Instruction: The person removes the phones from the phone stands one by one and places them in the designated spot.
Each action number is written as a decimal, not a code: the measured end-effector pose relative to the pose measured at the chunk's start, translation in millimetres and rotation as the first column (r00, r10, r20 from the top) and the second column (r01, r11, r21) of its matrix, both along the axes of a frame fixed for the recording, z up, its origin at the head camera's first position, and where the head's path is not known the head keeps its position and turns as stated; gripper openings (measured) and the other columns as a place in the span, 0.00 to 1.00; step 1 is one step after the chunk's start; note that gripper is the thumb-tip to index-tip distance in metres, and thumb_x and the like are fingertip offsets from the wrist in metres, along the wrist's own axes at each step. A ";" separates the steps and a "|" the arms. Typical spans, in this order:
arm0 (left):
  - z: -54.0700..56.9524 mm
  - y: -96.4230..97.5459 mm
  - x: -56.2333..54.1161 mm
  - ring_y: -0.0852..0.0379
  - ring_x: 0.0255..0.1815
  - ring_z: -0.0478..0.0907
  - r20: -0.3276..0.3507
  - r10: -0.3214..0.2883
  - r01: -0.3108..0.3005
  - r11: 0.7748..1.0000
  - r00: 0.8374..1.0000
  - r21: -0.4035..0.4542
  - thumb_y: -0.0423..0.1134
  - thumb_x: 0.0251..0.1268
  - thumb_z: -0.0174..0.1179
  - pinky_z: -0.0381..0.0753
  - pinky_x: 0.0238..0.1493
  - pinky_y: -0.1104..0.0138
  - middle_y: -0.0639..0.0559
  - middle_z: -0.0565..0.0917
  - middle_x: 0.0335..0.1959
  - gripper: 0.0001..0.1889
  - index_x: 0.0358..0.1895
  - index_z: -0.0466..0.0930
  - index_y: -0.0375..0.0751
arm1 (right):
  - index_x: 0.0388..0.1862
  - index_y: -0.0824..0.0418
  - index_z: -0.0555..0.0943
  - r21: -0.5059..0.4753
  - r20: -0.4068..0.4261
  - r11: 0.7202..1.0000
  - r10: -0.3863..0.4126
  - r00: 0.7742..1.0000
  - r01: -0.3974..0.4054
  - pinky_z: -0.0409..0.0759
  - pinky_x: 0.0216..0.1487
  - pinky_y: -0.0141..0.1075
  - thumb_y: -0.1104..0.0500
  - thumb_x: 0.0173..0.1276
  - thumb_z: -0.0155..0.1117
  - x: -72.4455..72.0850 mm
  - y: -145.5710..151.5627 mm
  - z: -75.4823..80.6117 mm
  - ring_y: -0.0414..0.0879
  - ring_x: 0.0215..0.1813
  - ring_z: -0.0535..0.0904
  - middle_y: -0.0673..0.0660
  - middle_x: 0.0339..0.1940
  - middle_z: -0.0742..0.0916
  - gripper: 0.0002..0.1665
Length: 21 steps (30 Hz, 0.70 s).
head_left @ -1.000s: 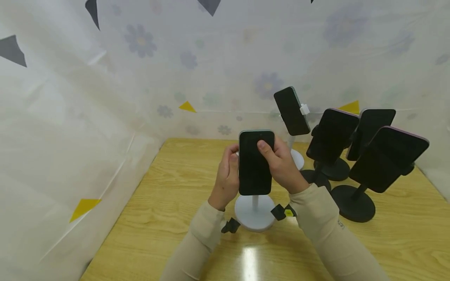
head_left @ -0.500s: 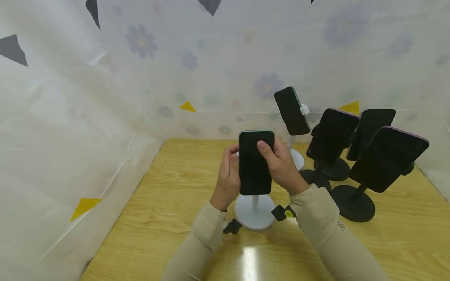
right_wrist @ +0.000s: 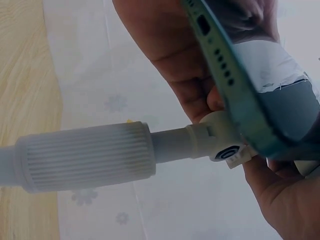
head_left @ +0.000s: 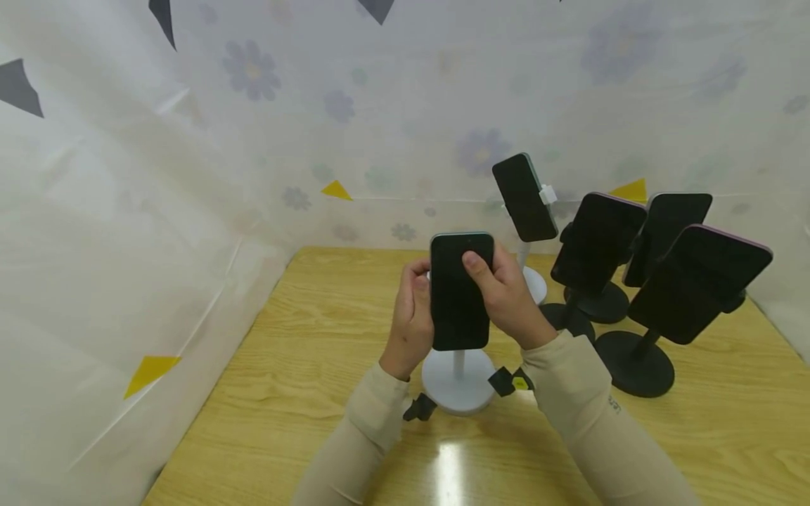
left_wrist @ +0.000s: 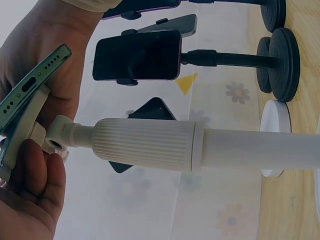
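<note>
A black-screened phone with a green edge sits upright in the clamp of a white phone stand. My right hand grips the phone's upper right side, thumb flat on the screen and fingers behind it. At the opposite edge, my left hand curls its fingers round the white clamp, with the thumb along the phone's side. Below the clamp, the left wrist view shows the stand's ball joint and ribbed collar. The right wrist view shows the phone's bottom edge.
Behind and to the right stands another white stand with a phone. Several black stands hold phones, the nearest phone at the right. The wooden table meets a flowered white sheet at the back.
Both hands keep their hold and the phone stays in place. The whole head view has shifted very slightly upward.
</note>
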<state>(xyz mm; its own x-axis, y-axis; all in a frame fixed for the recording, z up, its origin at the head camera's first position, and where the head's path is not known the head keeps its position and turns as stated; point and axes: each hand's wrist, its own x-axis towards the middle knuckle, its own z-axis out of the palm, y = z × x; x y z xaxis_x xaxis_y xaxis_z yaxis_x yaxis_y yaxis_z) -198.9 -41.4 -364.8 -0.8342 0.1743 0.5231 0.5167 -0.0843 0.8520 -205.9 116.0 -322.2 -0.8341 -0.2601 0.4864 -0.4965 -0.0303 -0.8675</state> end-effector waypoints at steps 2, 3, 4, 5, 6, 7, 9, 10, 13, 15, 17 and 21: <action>-0.2 0.3 -0.1 0.55 0.50 0.73 0.006 0.000 0.000 1.000 1.000 0.004 0.70 0.72 0.33 0.79 0.50 0.68 0.34 0.73 0.55 0.41 0.62 0.60 0.32 | 0.57 0.69 0.69 -0.004 0.002 1.000 0.001 1.000 -0.001 0.86 0.41 0.32 0.54 0.81 0.46 -0.2 0.1 0.0 0.36 0.39 0.85 0.41 0.40 0.85 0.19; -0.3 0.4 -0.2 0.55 0.50 0.73 0.010 0.000 0.000 1.000 1.000 0.006 0.71 0.72 0.33 0.79 0.50 0.68 0.34 0.73 0.56 0.41 0.62 0.60 0.32 | 0.57 0.70 0.69 -0.005 0.002 1.000 0.002 1.000 -0.002 0.86 0.41 0.32 0.54 0.81 0.46 -0.4 0.2 -0.2 0.36 0.39 0.85 0.41 0.40 0.85 0.19; -0.4 0.5 -0.4 0.55 0.50 0.74 0.014 -0.003 0.003 1.000 1.000 0.009 0.70 0.72 0.33 0.79 0.50 0.68 0.34 0.73 0.55 0.41 0.62 0.60 0.32 | 0.57 0.70 0.69 -0.005 0.001 1.000 0.003 1.000 -0.003 0.86 0.41 0.32 0.54 0.81 0.46 -0.5 0.2 -0.3 0.36 0.39 0.85 0.41 0.40 0.85 0.19; -0.4 0.7 -0.3 0.56 0.50 0.74 0.018 -0.004 0.004 1.000 1.000 0.011 0.70 0.73 0.33 0.79 0.50 0.68 0.34 0.73 0.55 0.40 0.62 0.60 0.32 | 0.57 0.70 0.69 -0.006 0.000 1.000 0.004 1.000 -0.004 0.86 0.41 0.32 0.55 0.81 0.46 -0.7 0.3 -0.4 0.36 0.39 0.86 0.41 0.40 0.85 0.19; -0.4 0.8 -0.3 0.57 0.49 0.74 0.021 -0.006 0.006 1.000 1.000 0.014 0.70 0.73 0.33 0.79 0.50 0.68 0.34 0.73 0.55 0.40 0.62 0.60 0.33 | 0.57 0.70 0.69 -0.005 -0.001 1.000 0.003 1.000 -0.003 0.86 0.41 0.32 0.55 0.81 0.46 -0.9 0.5 -0.5 0.36 0.39 0.86 0.41 0.41 0.85 0.19; -0.6 1.0 -0.2 0.57 0.49 0.74 0.024 -0.010 0.010 1.000 1.000 0.018 0.69 0.74 0.34 0.79 0.49 0.68 0.33 0.73 0.55 0.39 0.62 0.60 0.33 | 0.57 0.70 0.69 -0.004 0.000 1.000 0.002 1.000 -0.002 0.86 0.41 0.32 0.54 0.81 0.46 -0.8 0.7 -0.6 0.36 0.39 0.86 0.41 0.41 0.85 0.20; -0.4 1.2 0.2 0.59 0.48 0.75 0.024 -0.014 0.013 1.000 1.000 0.024 0.67 0.76 0.34 0.79 0.49 0.68 0.32 0.74 0.54 0.36 0.62 0.59 0.33 | 0.58 0.71 0.69 0.001 0.001 1.000 0.000 1.000 0.000 0.86 0.42 0.32 0.54 0.81 0.46 -0.6 1.0 -0.5 0.36 0.39 0.86 0.40 0.41 0.85 0.20; -0.2 1.3 0.5 0.59 0.48 0.75 0.025 -0.016 0.015 1.000 1.000 0.027 0.65 0.77 0.34 0.79 0.49 0.69 0.32 0.74 0.54 0.35 0.62 0.59 0.33 | 0.58 0.71 0.69 0.003 0.003 1.000 -0.001 1.000 0.001 0.86 0.42 0.31 0.54 0.81 0.46 -0.4 1.1 -0.4 0.36 0.39 0.86 0.40 0.41 0.85 0.20; 0.5 1.4 1.4 0.60 0.48 0.75 0.025 -0.016 0.015 0.999 1.000 0.039 0.62 0.79 0.34 0.79 0.49 0.69 0.31 0.75 0.53 0.32 0.62 0.59 0.33 | 0.58 0.71 0.68 0.006 0.007 1.000 0.000 1.000 0.000 0.86 0.42 0.31 0.54 0.81 0.46 0.3 1.2 -0.1 0.35 0.39 0.85 0.40 0.41 0.85 0.21; 1.0 1.4 2.1 0.61 0.48 0.75 0.027 -0.017 0.015 0.999 1.000 0.044 0.60 0.80 0.34 0.78 0.49 0.70 0.31 0.74 0.53 0.31 0.62 0.59 0.33 | 0.58 0.71 0.68 0.008 0.010 1.000 0.004 1.000 -0.004 0.86 0.41 0.31 0.54 0.81 0.46 0.7 1.3 0.0 0.35 0.39 0.85 0.40 0.41 0.84 0.21; 1.4 1.5 2.4 0.61 0.48 0.75 0.028 -0.019 0.018 0.999 0.999 0.048 0.59 0.80 0.34 0.78 0.49 0.70 0.31 0.74 0.53 0.30 0.62 0.59 0.33 | 0.59 0.71 0.68 0.010 0.015 1.000 0.006 1.000 -0.006 0.86 0.41 0.31 0.54 0.81 0.45 1.3 1.5 0.2 0.35 0.39 0.85 0.40 0.41 0.84 0.21; 2.8 1.4 2.3 0.60 0.47 0.76 0.017 -0.020 0.020 0.999 1.000 0.034 0.57 0.81 0.33 0.79 0.49 0.69 0.30 0.75 0.53 0.29 0.62 0.59 0.31 | 0.59 0.71 0.67 0.011 0.025 1.000 0.011 1.000 -0.011 0.86 0.42 0.32 0.53 0.81 0.45 1.9 2.3 0.9 0.36 0.40 0.85 0.40 0.41 0.84 0.21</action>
<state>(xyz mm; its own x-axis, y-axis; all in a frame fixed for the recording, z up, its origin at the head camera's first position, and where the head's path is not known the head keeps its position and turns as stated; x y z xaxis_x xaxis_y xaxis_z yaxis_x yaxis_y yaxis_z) -196.7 -40.0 -362.0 -0.8397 0.1735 0.5146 0.5000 -0.1231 0.8572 -204.0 118.3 -321.3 -0.8430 -0.2747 0.4625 -0.4744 -0.0257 -0.8799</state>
